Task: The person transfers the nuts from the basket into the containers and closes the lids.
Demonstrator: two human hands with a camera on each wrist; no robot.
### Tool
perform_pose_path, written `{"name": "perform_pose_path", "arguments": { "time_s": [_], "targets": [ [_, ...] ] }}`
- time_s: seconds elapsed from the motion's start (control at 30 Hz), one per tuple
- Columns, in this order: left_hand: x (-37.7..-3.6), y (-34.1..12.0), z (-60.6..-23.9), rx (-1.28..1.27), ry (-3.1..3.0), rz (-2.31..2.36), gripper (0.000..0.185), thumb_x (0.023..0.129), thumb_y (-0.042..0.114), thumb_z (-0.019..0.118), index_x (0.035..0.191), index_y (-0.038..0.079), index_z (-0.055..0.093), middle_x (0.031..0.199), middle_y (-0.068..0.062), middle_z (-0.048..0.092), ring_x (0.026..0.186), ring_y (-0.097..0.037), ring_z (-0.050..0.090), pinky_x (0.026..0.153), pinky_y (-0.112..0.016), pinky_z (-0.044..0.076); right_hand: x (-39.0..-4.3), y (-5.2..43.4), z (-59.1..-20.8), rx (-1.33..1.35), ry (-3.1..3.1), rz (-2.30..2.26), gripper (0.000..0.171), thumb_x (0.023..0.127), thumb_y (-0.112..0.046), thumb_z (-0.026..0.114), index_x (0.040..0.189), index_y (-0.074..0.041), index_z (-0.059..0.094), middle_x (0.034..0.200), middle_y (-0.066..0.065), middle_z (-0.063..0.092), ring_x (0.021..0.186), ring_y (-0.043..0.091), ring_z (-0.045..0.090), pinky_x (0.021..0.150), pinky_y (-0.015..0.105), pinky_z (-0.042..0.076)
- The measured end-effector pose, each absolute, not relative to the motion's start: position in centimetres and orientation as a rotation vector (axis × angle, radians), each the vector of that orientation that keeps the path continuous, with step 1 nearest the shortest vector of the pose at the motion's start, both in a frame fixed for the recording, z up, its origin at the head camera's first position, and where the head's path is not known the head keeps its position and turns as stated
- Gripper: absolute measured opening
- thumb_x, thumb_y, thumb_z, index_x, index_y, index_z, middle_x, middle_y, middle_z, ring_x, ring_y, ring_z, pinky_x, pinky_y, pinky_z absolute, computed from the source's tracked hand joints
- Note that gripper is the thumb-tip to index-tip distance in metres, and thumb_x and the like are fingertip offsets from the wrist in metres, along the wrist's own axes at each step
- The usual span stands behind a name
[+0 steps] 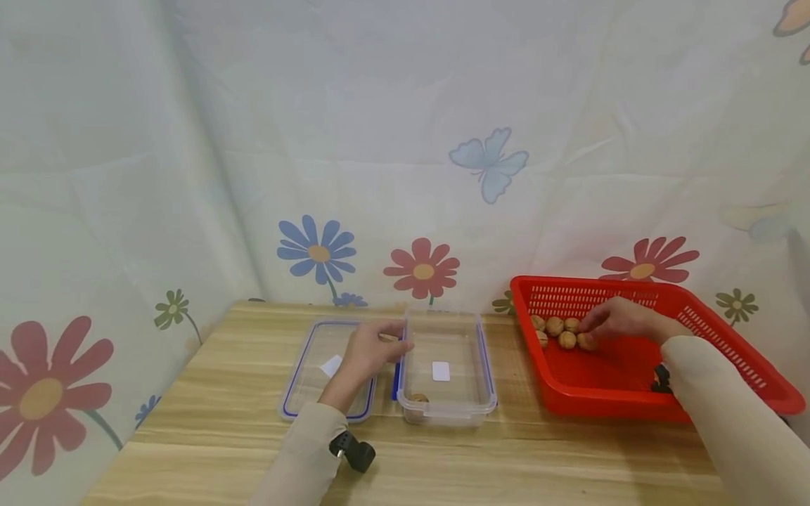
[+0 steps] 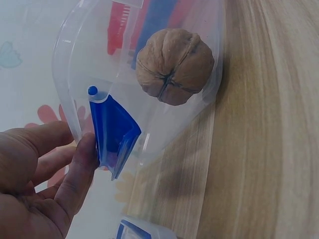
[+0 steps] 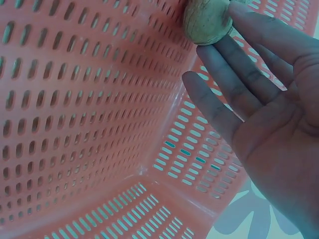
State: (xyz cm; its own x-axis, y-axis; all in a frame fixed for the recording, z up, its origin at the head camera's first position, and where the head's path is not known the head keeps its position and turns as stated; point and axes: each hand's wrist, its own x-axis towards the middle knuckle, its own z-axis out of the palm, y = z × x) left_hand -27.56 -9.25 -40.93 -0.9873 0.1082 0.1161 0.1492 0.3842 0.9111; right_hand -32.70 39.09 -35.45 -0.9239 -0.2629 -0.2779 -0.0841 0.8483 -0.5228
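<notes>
A clear plastic food box (image 1: 468,351) with blue clips stands on the table, one walnut (image 2: 174,66) lying in its near left corner. My left hand (image 1: 372,351) pinches the box's left rim, beside a blue clip (image 2: 112,132) that hangs down. Over at the right, my right hand (image 1: 623,320) reaches into a red plastic basket (image 1: 550,393) and holds a walnut (image 3: 207,22) at its fingertips. Several more walnuts (image 1: 555,325) sit together at the basket's left end.
The box's lid (image 1: 310,379), clear with a blue seal, lies flat just left of the box. Behind the wooden table (image 1: 209,414) hangs a pale curtain (image 1: 354,140) printed with flowers. A white label (image 1: 441,371) shows on the box.
</notes>
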Motion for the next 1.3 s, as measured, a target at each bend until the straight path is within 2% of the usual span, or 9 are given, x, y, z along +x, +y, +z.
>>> {"name": "perform_pose_path", "arguments": {
  "time_s": [0.4,0.67,1.0,1.3],
  "targets": [
    [-27.5,-9.2,-40.8,-0.236,-2.582,-1.699,0.045,0.094,0.01,0.082,0.136,0.001,0.07,0.129,-0.018,0.073,0.085,-0.024,0.078,0.076,-0.036,0.066,-32.9,39.1,-35.6,-0.308,2.668,-0.713,0.033,0.093,-0.015,0.084,0.121,0.0,0.074,0.114,0.011,0.073,0.098,0.026,0.065,0.1,0.059,0.057],
    [-27.3,-9.2,-40.7,-0.248,-2.563,-1.728,0.045,0.094,0.009,0.082,0.136,0.0,0.07,0.128,-0.019,0.072,0.087,-0.026,0.078,0.077,-0.037,0.066,-32.5,38.8,-34.9,-0.319,2.705,-0.712,0.033,0.092,-0.016,0.085,0.121,-0.003,0.076,0.115,0.01,0.074,0.099,0.026,0.065,0.1,0.058,0.058],
    [-27.4,-9.3,-40.7,-0.246,-2.572,-1.728,0.046,0.094,0.01,0.082,0.137,0.0,0.069,0.129,-0.019,0.072,0.09,-0.026,0.078,0.078,-0.038,0.066,-31.6,37.6,-33.0,-0.459,2.807,-0.754,0.036,0.094,-0.016,0.083,0.127,-0.003,0.074,0.117,0.009,0.075,0.101,0.024,0.067,0.096,0.055,0.06],
    [-27.8,-9.3,-41.1,-0.26,-2.569,-1.739,0.047,0.093,0.01,0.083,0.137,0.0,0.069,0.129,-0.018,0.072,0.087,-0.024,0.078,0.077,-0.04,0.066,-30.1,34.6,-29.7,-0.508,2.871,-0.813,0.038,0.095,-0.018,0.083,0.129,-0.004,0.073,0.12,0.01,0.075,0.104,0.026,0.068,0.095,0.052,0.061]
  ]
}}
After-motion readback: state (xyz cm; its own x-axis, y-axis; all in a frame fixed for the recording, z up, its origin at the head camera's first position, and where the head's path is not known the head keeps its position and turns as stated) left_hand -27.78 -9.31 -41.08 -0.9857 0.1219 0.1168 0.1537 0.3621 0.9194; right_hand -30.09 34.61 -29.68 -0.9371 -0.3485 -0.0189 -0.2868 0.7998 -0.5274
